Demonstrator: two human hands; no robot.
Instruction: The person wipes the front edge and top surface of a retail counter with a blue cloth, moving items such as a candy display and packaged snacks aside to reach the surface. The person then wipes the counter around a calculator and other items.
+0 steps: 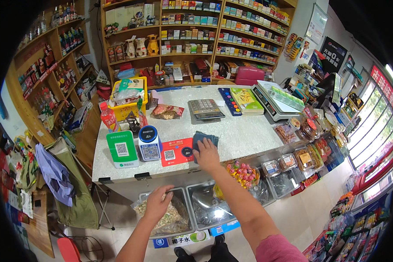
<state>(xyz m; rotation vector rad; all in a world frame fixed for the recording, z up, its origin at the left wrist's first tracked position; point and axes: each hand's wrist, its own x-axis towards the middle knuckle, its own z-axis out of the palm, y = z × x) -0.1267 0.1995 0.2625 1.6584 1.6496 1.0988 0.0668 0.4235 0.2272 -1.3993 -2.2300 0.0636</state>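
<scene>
My right hand (206, 155) lies flat on a dark blue-grey folded cloth (204, 139) on the light speckled counter (244, 131), fingers pressed over the cloth's near edge. My left hand (157, 202) rests lower down on the clear lid of a plastic bin (168, 218) of pale nuts or beans at the counter's front, fingers spread. To the left of the cloth are a red payment card (175, 151), a blue round-topped code stand (149, 143) and a green code stand (122, 149).
On the counter stand a calculator (205, 108), a weighing scale (273, 102), a yellow basket (127, 98), snack bags and a red bottle (108, 117). Clear snack bins and lollipops (242, 172) line the front. Wooden shelves fill the back wall. A folding chair with cloth (70, 179) stands left.
</scene>
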